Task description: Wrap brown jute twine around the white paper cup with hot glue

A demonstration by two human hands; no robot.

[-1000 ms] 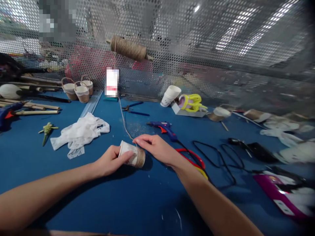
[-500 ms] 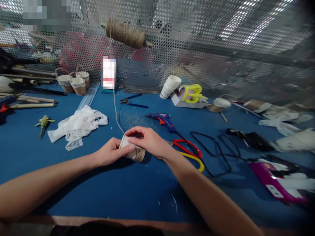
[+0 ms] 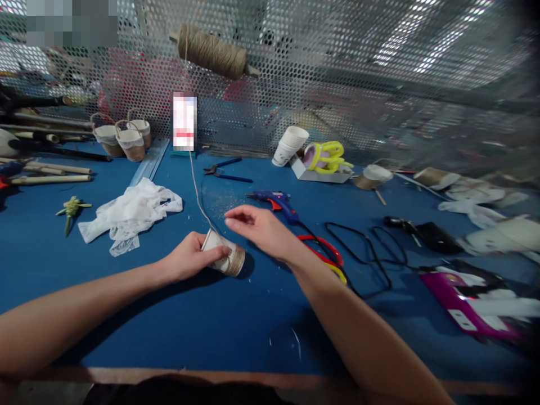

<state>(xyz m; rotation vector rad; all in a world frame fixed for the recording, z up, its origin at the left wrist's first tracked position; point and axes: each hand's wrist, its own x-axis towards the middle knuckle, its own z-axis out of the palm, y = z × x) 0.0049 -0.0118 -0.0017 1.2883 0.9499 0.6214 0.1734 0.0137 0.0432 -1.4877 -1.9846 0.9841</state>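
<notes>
My left hand (image 3: 189, 256) is wrapped round a white paper cup (image 3: 210, 243), with the thumb laid along its side. The cup lies tilted just above the table, its open end toward the upper left. Rows of brown twine (image 3: 237, 263) circle the base end of the cup. A loose strand (image 3: 195, 188) runs from the cup up toward the twine spool (image 3: 212, 52) on the mesh. My right hand (image 3: 264, 230) hovers right of the cup, apart from it. Its fingers are loosely curved, thumb and forefinger slightly apart, with nothing visible between them.
Beyond my right hand lie a blue glue gun (image 3: 276, 202), red-and-yellow-handled scissors (image 3: 324, 247) and pliers (image 3: 225, 171). White lace (image 3: 130, 214) is on the left. Twine-wrapped baskets (image 3: 130, 143) and stacked paper cups (image 3: 291, 145) stand near the mesh. A black cord (image 3: 367, 253) loops at right.
My right hand has come off the cup and moved up and to the right. My left hand still holds the cup, whose twine-wrapped end is now more exposed.
</notes>
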